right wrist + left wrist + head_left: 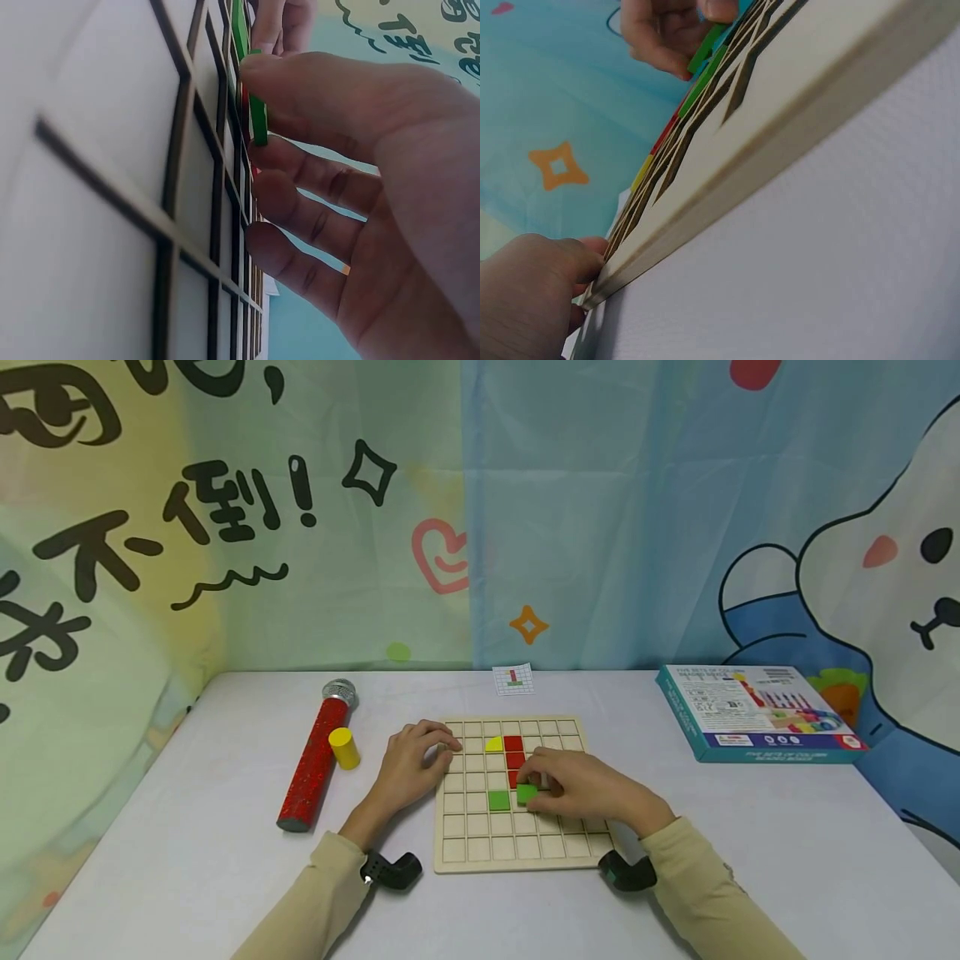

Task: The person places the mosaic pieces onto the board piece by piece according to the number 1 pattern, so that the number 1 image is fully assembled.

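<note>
A wooden grid board point(477, 849) lies on the white table. My left hand point(408, 764) holds its left edge, thumb and fingers at the rim in the left wrist view. With thumb and fingertips my right hand point(585, 787) pinches a green square tile point(258, 112), tilted close over the grid below the red tiles point(514, 760). Those red tiles form a column in the grid. Left of the column's top sits a yellow tile point(493, 744) with a rounded corner. Another green tile point(498, 801) lies in a cell just left of the held one.
Behind the board lies a small card point(513, 680) printed with a grid pattern. A red microphone point(307, 768) and a yellow cylinder point(344, 748) are to the left. At the back right is a flat game box point(761, 714). A printed curtain point(562, 527) hangs behind the table.
</note>
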The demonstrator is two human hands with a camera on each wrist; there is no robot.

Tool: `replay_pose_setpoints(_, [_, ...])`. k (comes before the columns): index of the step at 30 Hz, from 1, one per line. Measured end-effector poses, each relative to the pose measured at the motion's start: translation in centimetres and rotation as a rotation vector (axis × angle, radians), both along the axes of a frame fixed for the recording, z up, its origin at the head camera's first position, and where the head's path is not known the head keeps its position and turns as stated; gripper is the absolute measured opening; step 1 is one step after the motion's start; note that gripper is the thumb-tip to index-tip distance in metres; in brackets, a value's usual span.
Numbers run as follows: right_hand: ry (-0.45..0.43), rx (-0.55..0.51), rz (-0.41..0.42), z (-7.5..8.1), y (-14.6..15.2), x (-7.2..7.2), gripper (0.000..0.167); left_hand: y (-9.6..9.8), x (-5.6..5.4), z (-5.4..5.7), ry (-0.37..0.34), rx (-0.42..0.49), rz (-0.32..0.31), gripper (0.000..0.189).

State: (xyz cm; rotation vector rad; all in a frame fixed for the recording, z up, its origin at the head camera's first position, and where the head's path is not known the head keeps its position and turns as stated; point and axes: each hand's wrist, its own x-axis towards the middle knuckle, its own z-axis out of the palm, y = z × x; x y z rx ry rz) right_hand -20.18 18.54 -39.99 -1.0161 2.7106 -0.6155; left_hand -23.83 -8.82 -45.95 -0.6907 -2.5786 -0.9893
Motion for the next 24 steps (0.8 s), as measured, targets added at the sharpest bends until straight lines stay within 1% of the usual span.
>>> replay_pose_setpoints(4, [-0.017, 0.001, -0.002, -0.03, -0.23, 0.13, 0.022, -0.02, -0.03, -0.04, 0.000, 0.000, -0.006, 0.013])
replay_pose_setpoints(16, [0.004, -0.004, 0.021, -0.11, -0.61, 0.43, 0.023, -0.04, 0.08, 0.16, 0.006, 0.007, -0.005, 0.013])
replay_pose_setpoints(24, [-0.009, -0.002, 0.013, -0.10, -0.56, 0.40, 0.022, -0.07, -0.08, -0.11, -0.001, 0.002, 0.000, 0.014])
